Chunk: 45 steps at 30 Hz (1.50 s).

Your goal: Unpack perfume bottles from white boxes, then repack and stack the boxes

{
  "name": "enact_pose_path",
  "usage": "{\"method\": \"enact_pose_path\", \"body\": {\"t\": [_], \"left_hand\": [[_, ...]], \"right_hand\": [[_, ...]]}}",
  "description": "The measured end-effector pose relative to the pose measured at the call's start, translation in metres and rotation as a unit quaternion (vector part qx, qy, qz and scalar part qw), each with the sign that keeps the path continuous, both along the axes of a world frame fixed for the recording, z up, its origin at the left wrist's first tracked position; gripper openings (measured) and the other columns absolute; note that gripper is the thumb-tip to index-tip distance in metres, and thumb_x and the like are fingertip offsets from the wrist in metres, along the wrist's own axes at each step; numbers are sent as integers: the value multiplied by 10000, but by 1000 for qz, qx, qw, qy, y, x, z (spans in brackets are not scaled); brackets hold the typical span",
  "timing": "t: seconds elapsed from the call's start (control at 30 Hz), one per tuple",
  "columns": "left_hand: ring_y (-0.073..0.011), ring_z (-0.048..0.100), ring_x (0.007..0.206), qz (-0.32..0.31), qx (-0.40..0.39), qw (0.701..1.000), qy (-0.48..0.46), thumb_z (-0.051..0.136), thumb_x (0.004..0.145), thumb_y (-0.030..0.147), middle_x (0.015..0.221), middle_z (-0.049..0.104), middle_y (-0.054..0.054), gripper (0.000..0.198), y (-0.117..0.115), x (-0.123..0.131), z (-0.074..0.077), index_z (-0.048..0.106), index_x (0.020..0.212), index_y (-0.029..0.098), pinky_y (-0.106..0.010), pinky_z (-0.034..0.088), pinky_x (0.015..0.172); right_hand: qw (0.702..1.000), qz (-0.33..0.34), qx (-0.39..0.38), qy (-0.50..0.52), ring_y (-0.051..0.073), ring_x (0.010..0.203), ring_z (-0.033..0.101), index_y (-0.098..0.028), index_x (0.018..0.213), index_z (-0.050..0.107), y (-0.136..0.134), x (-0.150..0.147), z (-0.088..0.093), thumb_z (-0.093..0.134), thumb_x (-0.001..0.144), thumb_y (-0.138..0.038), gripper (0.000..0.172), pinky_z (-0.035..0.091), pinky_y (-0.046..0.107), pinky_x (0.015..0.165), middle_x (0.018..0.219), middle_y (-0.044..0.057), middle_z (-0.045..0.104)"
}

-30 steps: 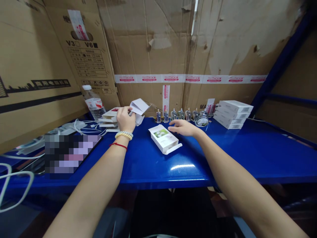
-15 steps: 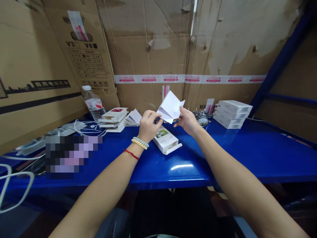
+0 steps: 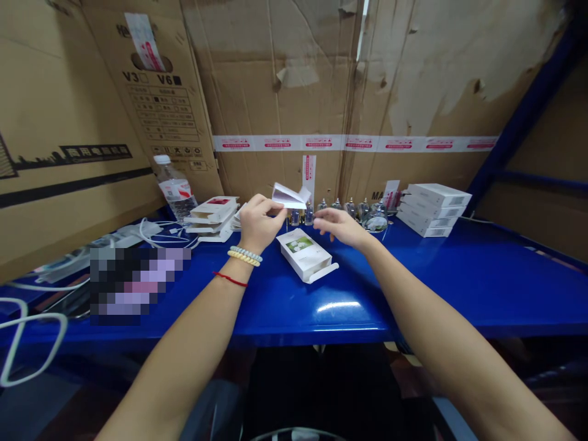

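Observation:
My left hand (image 3: 260, 222) pinches a folded white paper (image 3: 289, 196) by its lower left edge, above the table. To the right of the paper, my right hand (image 3: 339, 225) has its fingers bent and apart, with nothing seen in them. Below and between the hands lies a white box (image 3: 305, 254) with a green and white picture on top; its end flap at the near right sticks out. Behind the hands, several small glass bottles (image 3: 350, 208) stand in a row, some partly covered by my right hand.
On the blue table (image 3: 294, 312), open white boxes (image 3: 214, 210) are stacked at the left beside a water bottle (image 3: 176, 190), with white cables (image 3: 156, 236) nearby. Several white boxes (image 3: 429, 208) form a stack at the right. Cardboard (image 3: 275, 110) stands behind.
The right hand has let go of the paper and moved slightly away from it. My left hand has moved left with the paper, now folded flatter. More of the bottles and the box shows.

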<state>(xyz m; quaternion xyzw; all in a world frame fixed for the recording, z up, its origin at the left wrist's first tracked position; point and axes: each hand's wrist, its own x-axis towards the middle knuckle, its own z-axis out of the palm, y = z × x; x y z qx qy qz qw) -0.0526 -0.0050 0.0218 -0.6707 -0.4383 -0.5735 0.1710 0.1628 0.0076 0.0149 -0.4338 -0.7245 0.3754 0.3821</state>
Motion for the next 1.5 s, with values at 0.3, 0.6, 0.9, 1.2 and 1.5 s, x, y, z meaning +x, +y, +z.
{"method": "enact_pose_path", "body": {"t": [0.3,0.6,0.9,1.2,1.5], "left_hand": [[-85,373,463,-51,-104,992,51,626,642,254,447,424,49,134,-17,-30,26,589,538,178,-242,332,498],[-121,447,471,-92,-465,848,235,675,551,268,476,511,39,60,-15,-62,37,636,528,230,-252,300,469],[-154,504,529,-111,-482,818,294,717,605,498,568,547,17,310,-19,-41,32,565,575,230,-265,331,479],[-369,538,1127,-56,-411,824,386,775,531,543,1178,612,-135,861,-22,14,-4,520,1287,219,-483,403,950],[-342,474,1278,-60,-266,961,53,795,581,584,1416,433,-195,972,-8,9,-5,409,1363,154,-473,376,1073]], "right_hand": [[951,74,75,-289,363,1356,388,-113,1425,456,-6,-12,-13,731,683,-610,934,295,489,1136,1479,186,441],[947,129,50,-291,360,1330,373,-182,1496,374,-5,-13,-16,747,670,-571,987,295,518,1114,1467,147,454],[952,156,-8,-263,331,1323,453,-181,1489,378,-9,-3,-1,851,539,-480,1103,335,431,1118,1489,133,443],[904,111,-49,-410,327,1119,590,-130,1180,626,-4,3,7,812,490,-267,728,470,373,943,1217,117,650],[995,66,-48,-61,177,831,639,-151,1077,557,0,21,10,556,573,-103,506,495,230,617,1002,60,689]]}}
